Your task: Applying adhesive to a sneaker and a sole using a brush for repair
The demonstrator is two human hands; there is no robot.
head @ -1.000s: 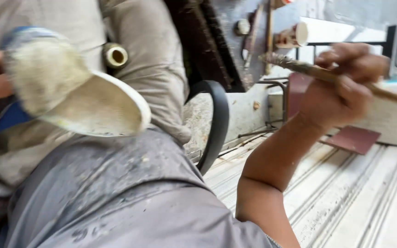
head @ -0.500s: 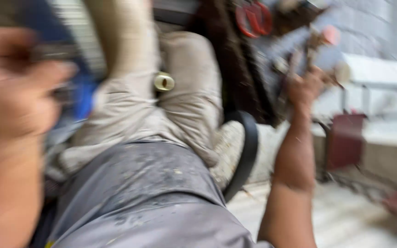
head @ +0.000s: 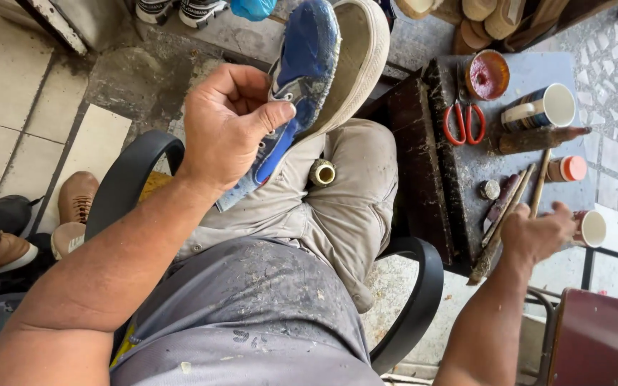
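— Tiled floor (head: 51, 136) under you, stained work table (head: 466, 161) to your right. Item one, your left hand?

— Your left hand (head: 227, 125) is clamped on a blue canvas shoe (head: 302, 78), thumb pressed across the upper, pale sole turned outward. The shoe is raised above your lap, tilted, toe pointing away from you.

— Item two, the right?

— Your right hand (head: 534, 232) rests at the table's near edge, fingers curled loosely over the ends of several wooden-handled tools (head: 509, 207). Whether it actually grips one, I cannot tell.

— Around it?

— A white cup (head: 591, 227) just beside that hand. Farther up the table: red-handled scissors (head: 464, 121), a striped mug (head: 541, 107), a tin of reddish paste (head: 486, 73), a small orange-capped jar (head: 566, 169).

— Elsewhere?

— A small open tube (head: 322, 172) lies on your beige-trousered knee. Brown and dark shoes (head: 8, 236) are on the floor to your left.
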